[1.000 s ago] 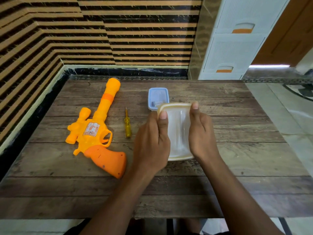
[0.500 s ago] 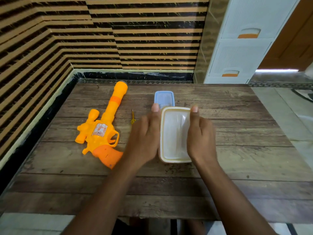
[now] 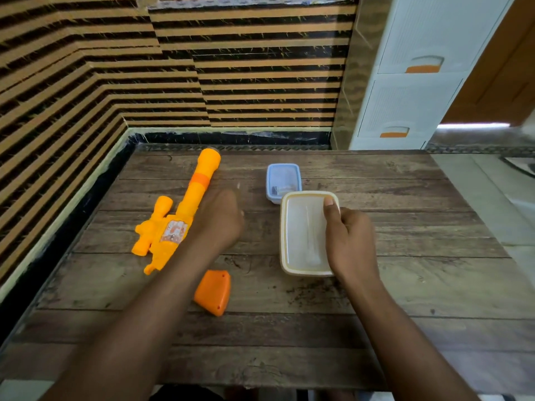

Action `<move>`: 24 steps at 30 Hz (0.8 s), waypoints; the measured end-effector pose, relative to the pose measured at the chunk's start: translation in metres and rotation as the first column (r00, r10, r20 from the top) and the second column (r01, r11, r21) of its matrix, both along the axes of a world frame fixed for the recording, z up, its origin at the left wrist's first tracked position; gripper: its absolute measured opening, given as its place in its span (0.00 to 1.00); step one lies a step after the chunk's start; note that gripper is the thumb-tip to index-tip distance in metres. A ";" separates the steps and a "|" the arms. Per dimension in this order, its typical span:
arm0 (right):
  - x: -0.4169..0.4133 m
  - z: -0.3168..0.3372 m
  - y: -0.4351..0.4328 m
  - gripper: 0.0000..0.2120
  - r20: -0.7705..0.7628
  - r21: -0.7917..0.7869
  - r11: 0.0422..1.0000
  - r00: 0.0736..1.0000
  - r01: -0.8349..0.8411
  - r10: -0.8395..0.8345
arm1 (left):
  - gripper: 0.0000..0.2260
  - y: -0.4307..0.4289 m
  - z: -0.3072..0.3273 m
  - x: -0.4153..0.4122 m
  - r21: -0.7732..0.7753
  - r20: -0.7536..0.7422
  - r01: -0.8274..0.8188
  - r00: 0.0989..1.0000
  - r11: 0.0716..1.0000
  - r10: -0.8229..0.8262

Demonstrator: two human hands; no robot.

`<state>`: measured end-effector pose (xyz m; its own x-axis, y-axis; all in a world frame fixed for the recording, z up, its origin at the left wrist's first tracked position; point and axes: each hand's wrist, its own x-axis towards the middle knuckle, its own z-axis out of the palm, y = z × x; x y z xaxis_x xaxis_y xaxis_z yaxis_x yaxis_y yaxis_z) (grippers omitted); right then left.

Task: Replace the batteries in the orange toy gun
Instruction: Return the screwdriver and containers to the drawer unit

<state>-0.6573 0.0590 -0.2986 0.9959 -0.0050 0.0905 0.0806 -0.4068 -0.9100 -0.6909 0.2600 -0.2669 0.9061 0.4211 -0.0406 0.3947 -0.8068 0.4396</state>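
Centrally, a cream-rimmed rectangular plastic lid [image 3: 304,233] is pinched by the right hand [image 3: 351,241]. Small, unclear items are held in a blue tub [image 3: 283,180] behind it. The left hand [image 3: 220,221], fingers curled and hidden, is beside the orange toy gun [image 3: 179,215].

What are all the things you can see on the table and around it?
toy gun: 1, orange and yellow, left side of the table, partly under the left arm
blue container: 1, pale blue, far middle, small things inside, too blurry to name
lid: 1, white with cream rim, middle, just in front of the blue container
table: 1, brown wood planks
drawer unit: 1, white with orange handles, behind the table on the right
left hand: 1, over the gun
right hand: 1, on the lid's right edge
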 end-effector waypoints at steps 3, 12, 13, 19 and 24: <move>0.000 0.002 0.003 0.27 0.011 0.069 0.997 1.000 -0.029 0.029 | 0.07 -0.013 0.006 -0.012 -0.569 0.118 -0.079 0.977 0.819 0.176; -0.031 0.033 0.006 0.25 0.076 0.143 0.990 0.997 0.000 -0.011 | 0.17 -0.056 0.030 -0.056 -0.823 0.085 0.060 0.996 0.565 0.017; -0.036 0.043 0.006 0.25 0.068 0.149 0.989 0.998 0.000 -0.011 | 0.15 -0.058 0.034 -0.059 -0.797 0.098 0.048 0.994 0.602 0.050; -0.016 0.056 0.011 0.31 0.016 0.193 0.981 1.000 -0.020 0.017 | 0.12 -0.037 0.042 -0.052 -0.838 0.157 0.036 0.972 0.545 0.177; 0.065 0.016 0.025 0.18 -0.062 -0.099 0.993 0.997 -0.059 0.053 | 0.14 0.005 0.026 -0.007 -0.901 0.169 0.040 0.949 0.431 0.264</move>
<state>-0.5926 0.0842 -0.2821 0.9980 0.0567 0.0288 0.0530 -0.4929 -0.8685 -0.6977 0.2653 -0.2407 0.8899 0.3861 -0.2428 0.2055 0.1358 0.9692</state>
